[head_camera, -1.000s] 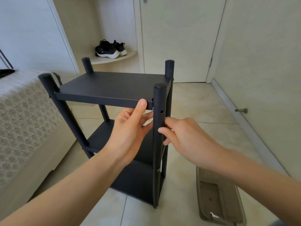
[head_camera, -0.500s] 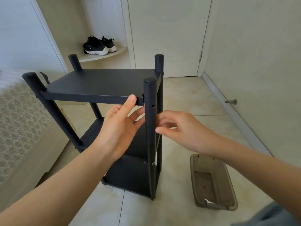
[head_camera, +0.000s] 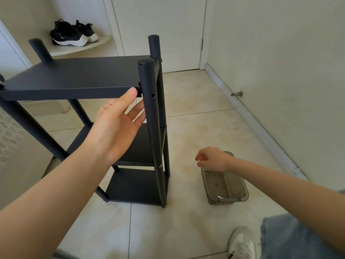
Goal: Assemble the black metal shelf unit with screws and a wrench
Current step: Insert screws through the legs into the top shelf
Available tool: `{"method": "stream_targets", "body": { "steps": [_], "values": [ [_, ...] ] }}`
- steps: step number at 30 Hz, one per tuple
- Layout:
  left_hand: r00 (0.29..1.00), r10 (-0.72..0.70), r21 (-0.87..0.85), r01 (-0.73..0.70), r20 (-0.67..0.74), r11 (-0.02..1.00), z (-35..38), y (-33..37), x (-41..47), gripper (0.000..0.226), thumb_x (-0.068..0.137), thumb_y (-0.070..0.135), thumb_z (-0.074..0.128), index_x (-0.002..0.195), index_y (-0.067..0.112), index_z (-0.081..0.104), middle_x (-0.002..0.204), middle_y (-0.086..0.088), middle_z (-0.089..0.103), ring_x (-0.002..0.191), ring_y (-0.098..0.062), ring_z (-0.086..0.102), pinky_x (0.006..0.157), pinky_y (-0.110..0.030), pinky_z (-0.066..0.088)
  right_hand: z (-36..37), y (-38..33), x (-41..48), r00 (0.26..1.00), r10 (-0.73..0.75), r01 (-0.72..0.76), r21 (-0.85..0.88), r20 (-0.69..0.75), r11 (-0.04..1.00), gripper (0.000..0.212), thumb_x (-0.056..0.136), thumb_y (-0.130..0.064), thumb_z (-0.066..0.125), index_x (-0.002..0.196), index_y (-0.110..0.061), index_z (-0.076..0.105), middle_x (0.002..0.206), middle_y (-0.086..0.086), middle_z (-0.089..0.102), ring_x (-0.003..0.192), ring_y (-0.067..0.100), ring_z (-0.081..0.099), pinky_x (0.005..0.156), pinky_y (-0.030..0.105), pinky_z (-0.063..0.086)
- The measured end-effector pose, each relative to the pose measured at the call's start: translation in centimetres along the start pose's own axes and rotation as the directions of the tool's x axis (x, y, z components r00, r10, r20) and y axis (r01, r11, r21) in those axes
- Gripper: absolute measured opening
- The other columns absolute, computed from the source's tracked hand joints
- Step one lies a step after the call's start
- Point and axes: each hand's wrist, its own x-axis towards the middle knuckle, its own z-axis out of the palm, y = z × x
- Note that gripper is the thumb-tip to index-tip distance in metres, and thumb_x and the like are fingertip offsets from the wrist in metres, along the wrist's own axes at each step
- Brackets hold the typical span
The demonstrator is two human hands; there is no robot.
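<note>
The black shelf unit (head_camera: 74, 77) stands upright on pale floor tiles (head_camera: 196, 94), with three shelves and four round posts. The left hand (head_camera: 115, 126) reaches under its top shelf with fingers straight, thumb against the front edge beside the front right post. To the unit's right lies one brownish plastic box (head_camera: 225, 187). The right hand (head_camera: 211, 159) hangs above it with curled fingers (whether it holds anything, I cannot tell). Half a second ago that hand was at the front post. Behind the unit are a closed door (head_camera: 158, 25) and two black sneakers (head_camera: 71, 33).
</note>
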Motion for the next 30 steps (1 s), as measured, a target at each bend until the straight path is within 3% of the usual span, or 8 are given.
{"method": "stream_targets", "body": {
  "steps": [3,6,11,16,18,22,26,30],
  "values": [
    [1.000,0.005,0.009,-0.005,-0.007,1.000,0.3,0.0,0.0,0.018,0.093,0.023,0.064,0.082,0.016,0.051,0.111,0.001,0.073,0.117,-0.018,0.067,0.100,-0.032,0.054,4.2,3.0,0.9,0.987,0.157,-0.156,-0.029,0.022,0.987,0.033,0.098,-0.027,0.057,0.120,-0.003,0.063,0.121,0.012,0.066,0.111,0.028,0.061,0.091,0.033,0.047],
    [1.000,0.012,0.053,-0.011,-0.021,0.999,0.7,-0.2,-0.2,0.014,0.092,0.023,0.064,0.083,0.017,0.054,0.109,0.002,0.073,0.116,-0.019,0.067,0.100,-0.033,0.054,8.3,5.7,1.3,0.962,0.264,-0.261,-0.056,0.064,0.964,0.028,0.099,-0.028,0.054,0.106,-0.002,0.059,0.113,0.016,0.066,0.102,0.031,0.062,0.076,0.033,0.045],
    [0.999,0.009,0.134,-0.003,-0.042,0.991,1.3,-0.7,-0.4,0.012,0.089,0.027,0.062,0.091,0.015,0.060,0.103,0.002,0.076,0.115,-0.023,0.068,0.099,-0.035,0.055,12.2,8.3,1.4,0.939,0.332,-0.326,-0.080,0.085,0.942,0.041,0.101,-0.036,0.052,0.127,-0.005,0.045,0.123,0.014,0.059,0.107,0.028,0.059,0.074,0.030,0.044],
    [1.000,0.019,0.176,-0.017,-0.008,0.984,0.9,-0.7,-0.3,0.014,0.089,0.029,0.061,0.090,0.015,0.062,0.106,0.002,0.075,0.115,-0.023,0.069,0.099,-0.037,0.055,14.0,9.3,1.2,0.945,0.313,-0.304,-0.097,0.096,0.948,0.024,0.101,-0.033,0.051,0.109,-0.011,0.046,0.106,0.010,0.058,0.096,0.027,0.060,0.063,0.028,0.040],
    [1.000,0.023,0.188,-0.023,0.005,0.982,0.7,-0.7,-0.3,0.013,0.089,0.029,0.061,0.090,0.016,0.063,0.106,0.003,0.075,0.115,-0.023,0.068,0.096,-0.035,0.055,14.2,9.1,1.3,0.951,0.296,-0.289,-0.081,0.092,0.954,0.020,0.101,-0.031,0.053,0.105,-0.013,0.045,0.109,0.010,0.059,0.096,0.027,0.060,0.068,0.029,0.045],
    [1.000,0.023,0.185,-0.026,0.019,0.982,0.5,-0.6,-0.2,0.012,0.088,0.028,0.063,0.083,0.019,0.069,0.107,0.000,0.075,0.115,-0.025,0.068,0.094,-0.034,0.057,14.4,8.0,1.1,0.945,0.281,-0.279,-0.031,0.166,0.960,0.043,0.095,-0.037,0.063,0.123,-0.008,0.049,0.120,0.011,0.059,0.106,0.027,0.060,0.091,0.037,0.052],
    [1.000,0.020,0.186,-0.021,0.009,0.982,0.5,-0.6,-0.1,0.013,0.088,0.027,0.063,0.090,0.014,0.064,0.106,0.000,0.075,0.113,-0.025,0.069,0.093,-0.033,0.057,15.2,6.8,0.6,0.930,0.227,-0.230,-0.022,0.290,0.973,0.051,0.088,-0.041,0.070,0.123,-0.009,0.051,0.121,0.007,0.059,0.108,0.024,0.059,0.092,0.035,0.051],
    [1.000,0.015,0.183,-0.017,0.012,0.983,0.6,-0.3,-0.2,0.016,0.090,0.026,0.062,0.094,0.010,0.060,0.105,-0.001,0.075,0.113,-0.025,0.070,0.095,-0.035,0.057,16.6,5.8,0.1,0.931,0.175,-0.182,-0.008,0.321,0.983,0.048,0.089,-0.041,0.069,0.123,-0.012,0.052,0.121,0.006,0.059,0.106,0.023,0.058,0.086,0.031,0.049]
  ]
}}
